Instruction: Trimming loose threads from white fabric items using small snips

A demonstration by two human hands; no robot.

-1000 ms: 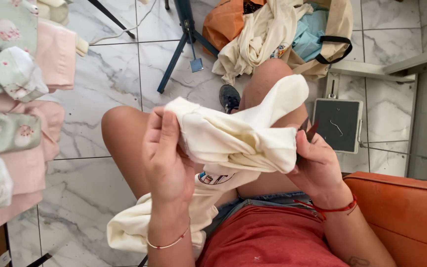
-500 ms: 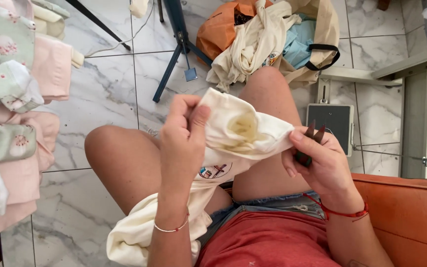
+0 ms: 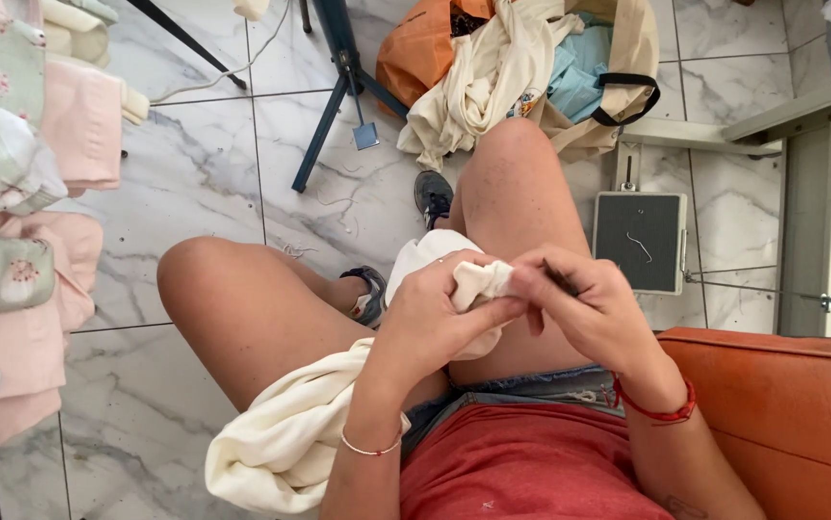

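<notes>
Seated person, head view looking down at lap. Left hand [image 3: 435, 313] curls around a bunched piece of cream cloth [image 3: 285, 438], fingers pressed together and thumb clamping a fold of it; thin bracelet on that wrist. Right hand [image 3: 584, 308] meets the left just above the lap, fingertips pinching the same fold, touching the left thumb; a small dark thing shows between the right fingers, too small to tell what. Red cord bracelet [image 3: 661, 409] on the right wrist. The cloth sits between the two thighs, upper end balled in the hands, rest trailing down over the left thigh and hanging toward the marble floor [image 3: 194, 164]. Person wears a red top and denim shorts, sits on an orange seat [image 3: 791, 404]. On the floor ahead: grey foot pedal [image 3: 639, 241] beside the right knee, blue stand legs [image 3: 334, 96], a tan bag [image 3: 627, 87] stuffed with cream and light blue fabric, an orange bag [image 3: 415, 53] behind it. Far left: stacks of folded pink and green patterned fabric [image 3: 21, 193].
</notes>
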